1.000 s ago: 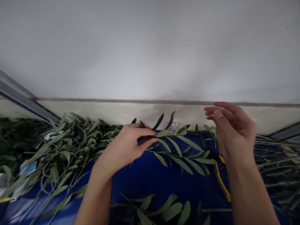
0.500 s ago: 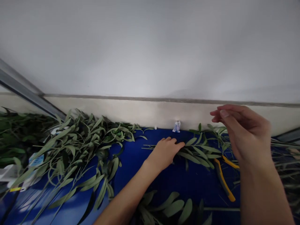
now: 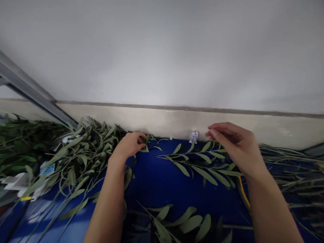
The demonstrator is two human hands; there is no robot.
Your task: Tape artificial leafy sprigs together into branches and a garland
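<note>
My left hand [image 3: 128, 145] is at the right end of a big heap of green leafy stems [image 3: 83, 152], its fingers curled at the leaf tips; what they pinch, if anything, is too small to tell. Above the blue table [image 3: 152, 179], my right hand [image 3: 235, 143] hovers with thumb and fingertips drawn together. Whatever is between those fingertips cannot be made out. Leafy sprigs [image 3: 199, 162] lie flat between the hands, their bare stem ends pointing left. Yellow-handled pliers [image 3: 243, 194] are partly hidden behind my right forearm.
More sprigs [image 3: 182, 221] lie at the near edge. A small white-and-blue item [image 3: 193, 136] stands against the pale wall [image 3: 164, 121]. Bare cut stems [image 3: 291, 168] spread at the right. White power strips [image 3: 20, 184] and darker foliage [image 3: 27, 145] are at the left.
My left hand has left the middle sprigs and moved left to the heap, uncovering their stems. My right hand has shifted left and slightly down, now covering more of the pliers.
</note>
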